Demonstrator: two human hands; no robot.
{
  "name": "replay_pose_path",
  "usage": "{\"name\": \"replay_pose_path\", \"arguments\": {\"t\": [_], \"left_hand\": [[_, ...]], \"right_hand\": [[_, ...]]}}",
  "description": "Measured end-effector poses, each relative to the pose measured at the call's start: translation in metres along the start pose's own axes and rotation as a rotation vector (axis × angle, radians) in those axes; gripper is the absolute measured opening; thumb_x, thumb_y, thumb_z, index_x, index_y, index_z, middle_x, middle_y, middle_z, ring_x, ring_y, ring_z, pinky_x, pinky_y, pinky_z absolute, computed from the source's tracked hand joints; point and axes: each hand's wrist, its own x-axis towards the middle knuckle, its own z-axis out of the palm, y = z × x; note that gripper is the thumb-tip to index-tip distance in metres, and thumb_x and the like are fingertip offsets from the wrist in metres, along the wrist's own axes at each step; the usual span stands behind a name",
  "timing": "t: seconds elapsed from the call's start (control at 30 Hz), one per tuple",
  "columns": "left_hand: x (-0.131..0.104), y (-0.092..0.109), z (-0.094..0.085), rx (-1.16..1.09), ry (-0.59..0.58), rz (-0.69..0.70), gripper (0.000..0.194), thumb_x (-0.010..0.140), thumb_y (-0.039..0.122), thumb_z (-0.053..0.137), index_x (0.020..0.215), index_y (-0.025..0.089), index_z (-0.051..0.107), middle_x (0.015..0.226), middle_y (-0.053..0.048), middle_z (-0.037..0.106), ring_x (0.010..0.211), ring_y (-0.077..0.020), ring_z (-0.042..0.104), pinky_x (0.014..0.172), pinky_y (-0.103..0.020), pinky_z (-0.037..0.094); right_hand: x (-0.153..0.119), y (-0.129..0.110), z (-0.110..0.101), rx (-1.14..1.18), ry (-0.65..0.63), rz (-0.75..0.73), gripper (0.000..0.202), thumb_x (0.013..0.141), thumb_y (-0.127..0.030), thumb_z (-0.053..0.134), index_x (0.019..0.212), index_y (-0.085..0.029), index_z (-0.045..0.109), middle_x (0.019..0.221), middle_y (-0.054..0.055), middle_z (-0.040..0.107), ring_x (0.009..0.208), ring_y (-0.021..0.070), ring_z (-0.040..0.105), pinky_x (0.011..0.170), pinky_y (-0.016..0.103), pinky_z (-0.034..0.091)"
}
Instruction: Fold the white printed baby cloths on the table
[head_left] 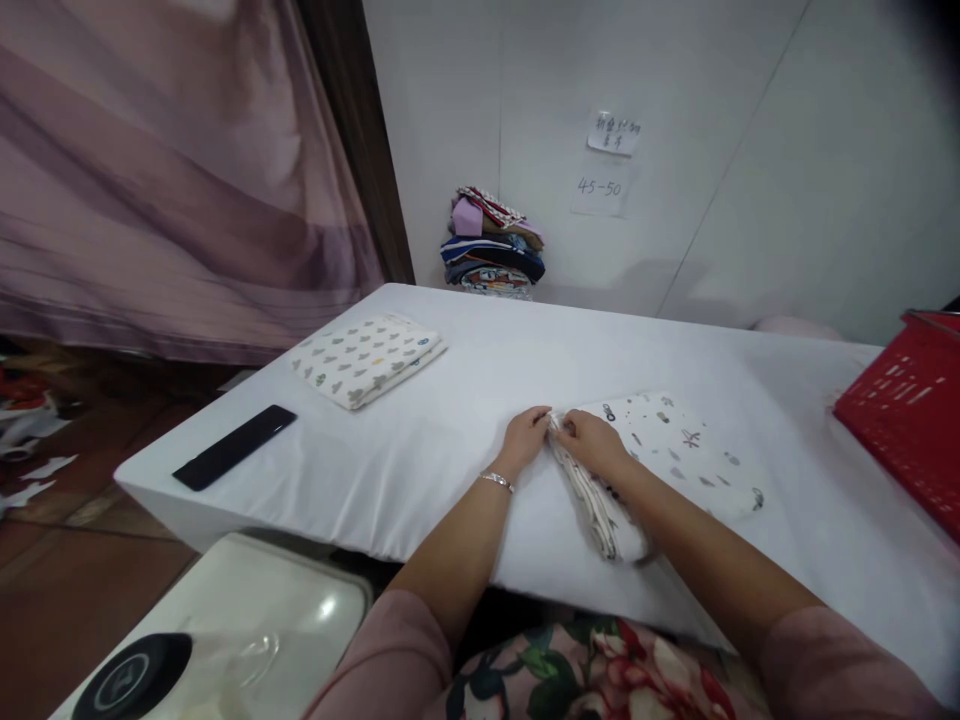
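A white printed cloth with small grey and brown motifs lies at the front right of the table, its near-left part gathered into stacked layers. My left hand, with a bracelet at the wrist, pinches the far-left corner of those layers. Right beside it, my right hand is closed on the same corner, fingers bent over the edge. Part of the cloth is hidden under my right forearm. Apart from both hands, a folded white cloth with grey cloud-like prints rests at the table's left.
The table has a white cover. A black flat object lies on its left edge. A red basket stands at the right. Behind the table, folded fabrics are piled against the wall. A white lidded box sits in front.
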Motion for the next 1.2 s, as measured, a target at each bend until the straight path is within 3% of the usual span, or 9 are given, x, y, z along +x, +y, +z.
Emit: {"name": "replay_pose_path", "arguments": {"t": [0.2, 0.3, 0.43, 0.57, 0.77, 0.9, 1.03, 1.2], "left_hand": [[0.000, 0.005, -0.002, -0.106, 0.083, -0.102, 0.026, 0.084, 0.030, 0.045, 0.099, 0.019, 0.064, 0.095, -0.003, 0.069, 0.081, -0.0140, 0.062, 0.067, -0.025, 0.049], [-0.003, 0.009, -0.005, -0.030, 0.135, -0.119, 0.021, 0.080, 0.033, 0.050, 0.081, 0.017, 0.063, 0.076, -0.001, 0.066, 0.070, -0.0126, 0.058, 0.063, -0.024, 0.046], [-0.006, 0.013, -0.006, 0.099, 0.092, -0.071, 0.020, 0.076, 0.034, 0.055, 0.065, 0.018, 0.060, 0.064, 0.001, 0.062, 0.064, -0.0120, 0.054, 0.062, -0.024, 0.042], [-0.006, 0.012, -0.003, 0.111, 0.074, -0.044, 0.014, 0.074, 0.028, 0.056, 0.066, 0.018, 0.061, 0.066, 0.001, 0.063, 0.064, -0.0123, 0.055, 0.063, -0.024, 0.042], [-0.003, 0.019, 0.001, -0.042, 0.100, 0.003, 0.012, 0.074, 0.026, 0.053, 0.070, 0.017, 0.060, 0.068, 0.001, 0.062, 0.064, -0.0109, 0.054, 0.060, -0.022, 0.042], [0.005, 0.025, 0.002, -0.016, 0.116, -0.044, 0.011, 0.073, 0.024, 0.053, 0.068, 0.017, 0.060, 0.068, 0.001, 0.063, 0.064, -0.0114, 0.055, 0.060, -0.022, 0.042], [0.010, 0.022, 0.000, 0.063, 0.078, -0.143, 0.010, 0.070, 0.019, 0.053, 0.063, 0.017, 0.060, 0.066, -0.001, 0.063, 0.063, -0.0128, 0.055, 0.060, -0.024, 0.041], [0.007, 0.014, -0.002, -0.035, 0.083, -0.072, 0.011, 0.072, 0.021, 0.053, 0.066, 0.017, 0.062, 0.066, 0.000, 0.063, 0.065, -0.0118, 0.055, 0.061, -0.022, 0.042]], "right_hand": [[0.003, 0.009, 0.005, 0.339, 0.108, 0.063, 0.017, 0.078, -0.032, 0.048, 0.067, -0.022, 0.056, 0.065, -0.001, 0.061, 0.064, 0.0157, 0.054, 0.061, 0.026, 0.038], [0.001, 0.009, 0.005, 0.427, 0.146, 0.079, 0.019, 0.077, -0.035, 0.049, 0.067, -0.021, 0.058, 0.065, -0.001, 0.061, 0.064, 0.0164, 0.055, 0.062, 0.027, 0.040], [-0.001, 0.008, 0.005, 0.424, 0.166, 0.043, 0.020, 0.077, -0.036, 0.048, 0.068, -0.021, 0.058, 0.065, -0.001, 0.061, 0.064, 0.0167, 0.054, 0.063, 0.028, 0.040], [-0.002, 0.008, 0.008, 0.429, 0.180, 0.046, 0.021, 0.078, -0.037, 0.047, 0.068, -0.022, 0.057, 0.064, -0.001, 0.060, 0.062, 0.0162, 0.053, 0.061, 0.028, 0.040], [-0.005, 0.007, 0.006, 0.481, 0.217, 0.065, 0.020, 0.077, -0.037, 0.047, 0.069, -0.022, 0.057, 0.066, 0.000, 0.061, 0.064, 0.0167, 0.053, 0.062, 0.028, 0.040], [-0.003, 0.005, 0.005, 0.512, 0.254, 0.091, 0.021, 0.079, -0.036, 0.046, 0.071, -0.021, 0.057, 0.067, 0.000, 0.062, 0.065, 0.0169, 0.054, 0.061, 0.028, 0.040], [0.001, 0.003, 0.009, 0.428, 0.200, 0.091, 0.020, 0.078, -0.034, 0.045, 0.069, -0.021, 0.058, 0.067, 0.001, 0.062, 0.064, 0.0171, 0.055, 0.063, 0.029, 0.039], [0.004, 0.003, 0.011, 0.417, 0.183, 0.084, 0.021, 0.078, -0.034, 0.046, 0.069, -0.021, 0.059, 0.068, 0.001, 0.063, 0.066, 0.0174, 0.056, 0.064, 0.029, 0.040]]}}
